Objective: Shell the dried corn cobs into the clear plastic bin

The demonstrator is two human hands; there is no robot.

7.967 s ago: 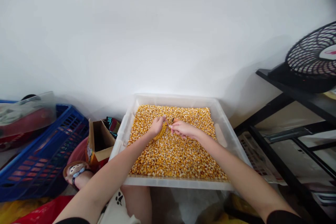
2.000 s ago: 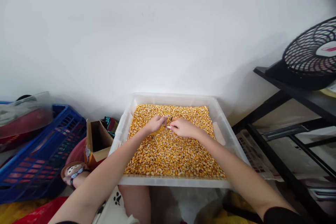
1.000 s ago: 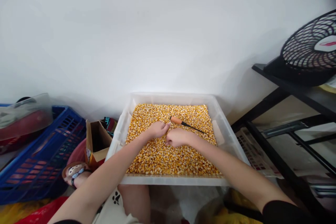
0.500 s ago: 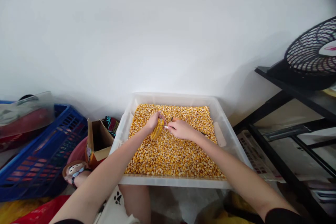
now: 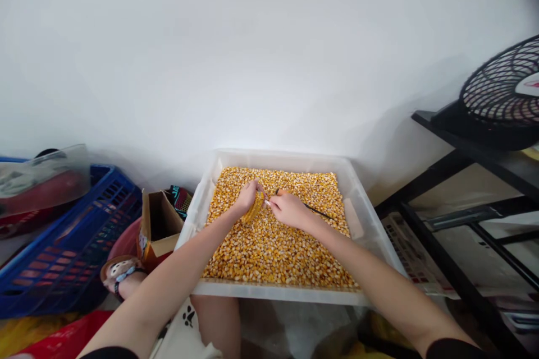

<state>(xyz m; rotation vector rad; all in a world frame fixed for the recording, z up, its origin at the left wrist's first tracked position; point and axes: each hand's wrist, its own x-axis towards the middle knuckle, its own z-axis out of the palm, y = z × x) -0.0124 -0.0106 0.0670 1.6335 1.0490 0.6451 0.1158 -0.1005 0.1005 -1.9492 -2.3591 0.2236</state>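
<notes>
My left hand is closed around a yellow corn cob, which tilts down toward me over a bed of loose corn kernels. At the cob's upper right side, my right hand has its fingers pressed together against it; the exact contact is partly hidden. A thin tool with an orange-and-black end passes behind the right hand, and its dark rod shows on the other side. It seems to lie on the kernels. The kernels fill a translucent plastic bin.
To the left are a blue plastic basket, an opened cardboard box and a small doll figure. A black fan stands on a black metal rack at right. A white wall rises behind the bin.
My right hand has shifted slightly, and more of the tool's dark rod shows beside it. The cob has turned a little and is more covered by my left hand. The view has moved slightly.
</notes>
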